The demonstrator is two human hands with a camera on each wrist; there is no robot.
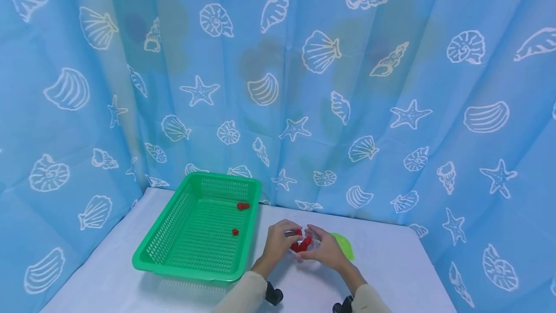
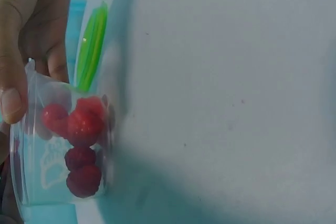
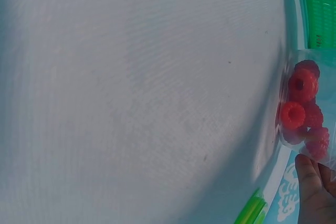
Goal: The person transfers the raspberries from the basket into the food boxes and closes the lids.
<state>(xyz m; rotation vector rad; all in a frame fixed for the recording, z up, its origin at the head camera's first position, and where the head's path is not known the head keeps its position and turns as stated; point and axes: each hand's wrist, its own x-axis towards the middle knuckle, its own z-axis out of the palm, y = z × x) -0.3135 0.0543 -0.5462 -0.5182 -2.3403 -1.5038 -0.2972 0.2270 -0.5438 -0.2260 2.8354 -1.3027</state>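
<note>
A clear plastic cup (image 2: pixel 39 177) with several red raspberries (image 2: pixel 84 127) in it stands on the white table. My right hand (image 1: pixel 323 250) grips the cup from the right, its thumb on the near side at the rim. Over the cup's left side, my left hand (image 1: pixel 278 244) pinches a raspberry (image 1: pixel 298 232) between thumb and fingers. The left fingers are mostly out of the left wrist view. In the right wrist view, right-hand fingers (image 3: pixel 310 187) lie beside the cup wall.
A green perforated basket (image 1: pixel 149 240) stands to the left, with a few raspberries (image 1: pixel 235 232) on its floor. A bright green lid (image 1: pixel 345 245) lies right of the cup, partly behind the right hand. A blue shell-print curtain (image 1: pixel 278 158) hangs behind the table.
</note>
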